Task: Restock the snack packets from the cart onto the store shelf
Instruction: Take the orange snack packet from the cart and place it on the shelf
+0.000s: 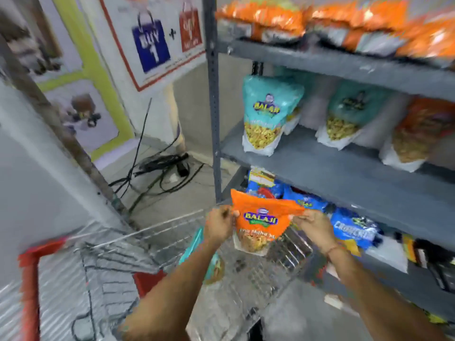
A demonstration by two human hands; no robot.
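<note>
Both hands hold one orange packet (261,222) in the lower middle of the frame, just above the wire cart (172,244). The left hand (219,226) pinches the packet's left edge near the top, and the right hand (312,227) pinches its right top corner, fingers closed on the film. The packet hangs upright between them, with the printed front facing the camera and a clear window at the bottom showing yellowish snack. A thin band sits on the right wrist.

Below the left forearm, inside the cart, a teal packet (209,264) lies tilted, mostly hidden by the arm. The cart has a red handle (32,264) at the lower left of the frame.

The grey metal shelf (344,173) fills the right side. On its middle board stand two teal packets (267,114), one left and one further right, and an orange packet at the far right edge. The top board carries a row of orange packets (320,18) lying flat. On the board below the middle one, just behind the held packet, blue packets (352,227) lean in a row.

At the upper left a poster (157,38) with shopping bags hangs on the wall, and black cables (157,168) lie tangled on the floor beneath it
</note>
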